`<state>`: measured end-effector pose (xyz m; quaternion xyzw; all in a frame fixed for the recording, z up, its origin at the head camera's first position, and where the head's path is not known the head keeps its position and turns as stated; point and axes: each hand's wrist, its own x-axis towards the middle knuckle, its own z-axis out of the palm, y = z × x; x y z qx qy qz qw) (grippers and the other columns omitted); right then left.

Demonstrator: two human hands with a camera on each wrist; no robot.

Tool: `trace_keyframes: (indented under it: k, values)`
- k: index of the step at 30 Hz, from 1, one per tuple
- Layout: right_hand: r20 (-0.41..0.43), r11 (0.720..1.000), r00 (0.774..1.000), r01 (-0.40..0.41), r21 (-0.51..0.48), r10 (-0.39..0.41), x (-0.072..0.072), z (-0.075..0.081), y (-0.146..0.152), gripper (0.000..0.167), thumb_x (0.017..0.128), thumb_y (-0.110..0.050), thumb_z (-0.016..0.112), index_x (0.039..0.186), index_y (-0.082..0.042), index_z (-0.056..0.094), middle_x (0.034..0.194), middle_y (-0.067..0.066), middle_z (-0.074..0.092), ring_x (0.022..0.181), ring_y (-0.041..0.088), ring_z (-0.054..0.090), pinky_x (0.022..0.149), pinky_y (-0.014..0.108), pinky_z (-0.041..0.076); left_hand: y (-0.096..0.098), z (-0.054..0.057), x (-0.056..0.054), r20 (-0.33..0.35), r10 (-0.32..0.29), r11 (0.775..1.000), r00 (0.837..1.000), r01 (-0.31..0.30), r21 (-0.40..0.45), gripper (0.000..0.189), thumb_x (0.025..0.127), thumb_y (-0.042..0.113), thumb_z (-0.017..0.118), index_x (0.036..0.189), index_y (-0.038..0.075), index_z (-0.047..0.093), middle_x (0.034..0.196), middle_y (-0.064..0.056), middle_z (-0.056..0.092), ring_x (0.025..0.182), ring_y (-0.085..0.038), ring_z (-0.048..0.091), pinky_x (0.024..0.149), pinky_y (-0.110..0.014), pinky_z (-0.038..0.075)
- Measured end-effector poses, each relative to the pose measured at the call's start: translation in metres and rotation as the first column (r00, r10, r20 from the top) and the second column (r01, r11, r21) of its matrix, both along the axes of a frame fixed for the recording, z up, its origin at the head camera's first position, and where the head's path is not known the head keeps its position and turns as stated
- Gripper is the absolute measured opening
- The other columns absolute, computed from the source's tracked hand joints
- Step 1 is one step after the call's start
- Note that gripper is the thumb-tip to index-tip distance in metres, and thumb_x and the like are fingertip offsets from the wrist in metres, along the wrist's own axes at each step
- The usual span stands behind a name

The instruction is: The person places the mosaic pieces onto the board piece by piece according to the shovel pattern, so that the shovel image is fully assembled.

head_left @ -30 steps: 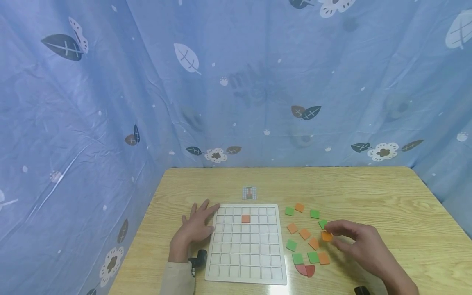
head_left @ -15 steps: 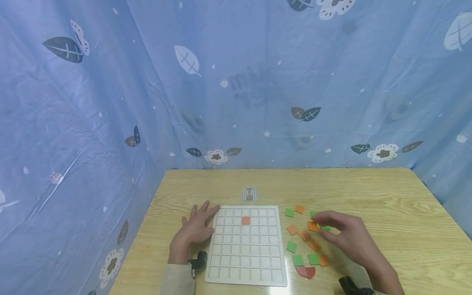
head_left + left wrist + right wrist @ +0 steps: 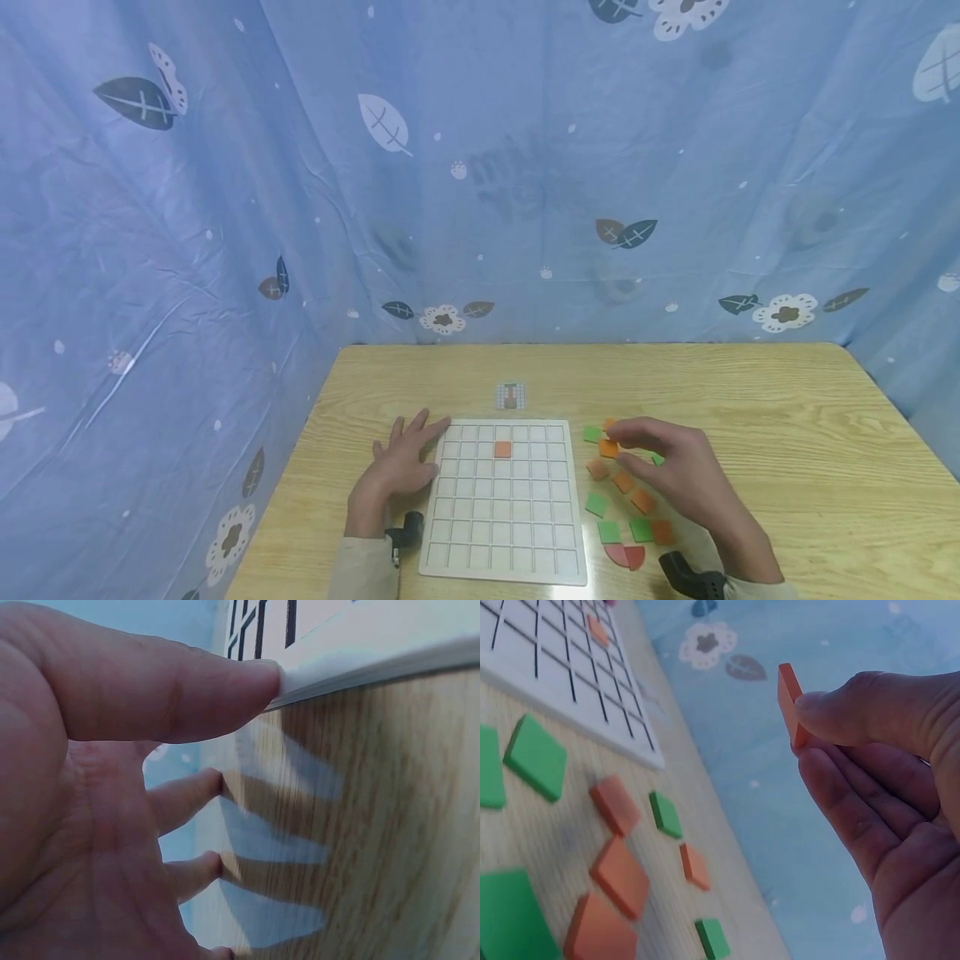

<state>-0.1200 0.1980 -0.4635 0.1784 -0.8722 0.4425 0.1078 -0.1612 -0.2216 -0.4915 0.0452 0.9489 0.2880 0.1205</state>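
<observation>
An orange square tile [image 3: 789, 705] is pinched between the thumb and fingers of my right hand [image 3: 678, 471], raised above the loose tiles right of the board. The white grid board [image 3: 504, 521] lies flat on the table, with one orange tile [image 3: 502, 450] in a cell of its second row. My left hand [image 3: 405, 462] rests along the board's left edge with spread fingers. In the left wrist view its thumb [image 3: 187, 690] touches the side of the board, and the other fingertips touch the wood.
Loose green tiles [image 3: 596, 504] and orange tiles [image 3: 623, 482] are scattered right of the board, several of each. Two red curved pieces [image 3: 626, 556] lie nearest the front. A small pattern card [image 3: 511, 396] lies behind the board. A blue curtain [image 3: 540, 167] hangs behind the table.
My right hand has carried the pinched orange tile left and away from me, toward the board. The left hand has stayed in place at the board's edge.
</observation>
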Motion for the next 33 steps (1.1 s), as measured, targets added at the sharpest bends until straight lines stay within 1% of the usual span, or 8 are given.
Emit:
trace_keyframes:
  k: [7,11,17,21,24,27,30,33]
  values:
    - [-0.030,0.999,0.999,-0.041,-0.032,0.040,-0.008,0.005,-0.017,0.033,0.089,-0.007,0.089,0.118,-0.023,0.082,0.112,-0.009,0.083,0.105,0.006,0.079,0.091,0.023,0.065,0.000,0.001,0.000,-0.001,0.001,1.000,1.000,-0.001,0.004,0.080,0.088,0.004,0.067,0.164,0.027,0.054,0.181,-0.017,0.027,0.167,-0.057,0.006,0.120,-0.092,-0.003]
    - [-0.014,0.998,0.999,-0.046,-0.038,0.046,-0.012,0.008,-0.027,0.033,0.089,-0.005,0.089,0.117,-0.020,0.083,0.113,-0.010,0.083,0.107,0.006,0.078,0.091,0.028,0.066,0.000,0.000,-0.001,-0.006,-0.001,1.000,1.000,0.001,0.005,0.080,0.087,0.004,0.067,0.163,0.026,0.055,0.181,-0.018,0.028,0.167,-0.058,0.007,0.120,-0.092,-0.002]
    - [-0.005,0.997,0.998,-0.060,-0.045,0.060,-0.017,0.009,-0.039,0.036,0.087,-0.003,0.089,0.117,-0.022,0.083,0.114,-0.011,0.083,0.108,0.009,0.079,0.092,0.031,0.067,0.001,0.002,0.000,-0.002,-0.001,1.000,1.000,0.001,0.000,0.080,0.087,0.004,0.067,0.163,0.026,0.054,0.181,-0.017,0.028,0.167,-0.057,0.007,0.121,-0.092,-0.002]
    - [0.013,0.996,0.997,-0.074,-0.051,0.075,-0.020,0.010,-0.049,0.033,0.089,-0.004,0.087,0.118,-0.020,0.083,0.114,-0.011,0.083,0.108,0.012,0.079,0.092,0.039,0.068,0.000,0.002,0.001,-0.003,0.000,1.000,1.000,0.000,0.002,0.081,0.087,0.003,0.067,0.163,0.026,0.054,0.181,-0.017,0.028,0.167,-0.057,0.008,0.120,-0.092,-0.002]
    - [0.023,0.994,0.995,-0.091,-0.060,0.092,-0.022,0.011,-0.056,0.031,0.091,-0.004,0.086,0.118,-0.018,0.083,0.115,-0.011,0.083,0.109,0.014,0.080,0.089,0.038,0.068,0.000,0.002,0.001,-0.003,0.001,1.000,1.000,-0.001,0.001,0.081,0.087,0.003,0.067,0.163,0.027,0.054,0.181,-0.017,0.028,0.167,-0.057,0.008,0.120,-0.092,-0.002]
    - [0.004,0.991,0.993,-0.115,-0.070,0.115,-0.025,0.011,-0.063,0.031,0.090,-0.003,0.086,0.117,-0.018,0.083,0.116,-0.009,0.083,0.108,0.016,0.081,0.087,0.036,0.068,-0.001,0.002,0.001,-0.003,0.000,1.000,1.000,0.000,-0.002,0.081,0.086,0.003,0.066,0.163,0.027,0.054,0.181,-0.017,0.028,0.167,-0.057,0.008,0.120,-0.092,-0.002]
    - [-0.030,0.986,0.989,-0.148,-0.079,0.146,-0.030,0.010,-0.070,0.032,0.090,0.000,0.085,0.117,-0.018,0.083,0.115,-0.006,0.083,0.104,0.018,0.082,0.087,0.042,0.069,-0.001,0.001,0.000,-0.002,-0.002,1.000,1.000,0.002,-0.003,0.082,0.086,0.003,0.066,0.164,0.027,0.054,0.181,-0.017,0.028,0.167,-0.057,0.007,0.120,-0.092,-0.002]
    - [-0.052,0.985,0.987,-0.158,-0.064,0.155,-0.033,0.008,-0.078,0.032,0.089,0.001,0.085,0.115,-0.017,0.083,0.115,-0.007,0.083,0.102,0.017,0.081,0.092,0.045,0.068,-0.001,0.000,-0.001,-0.003,-0.003,1.000,1.000,0.003,-0.006,0.082,0.086,0.003,0.066,0.164,0.026,0.054,0.181,-0.017,0.028,0.167,-0.057,0.007,0.120,-0.092,-0.002]
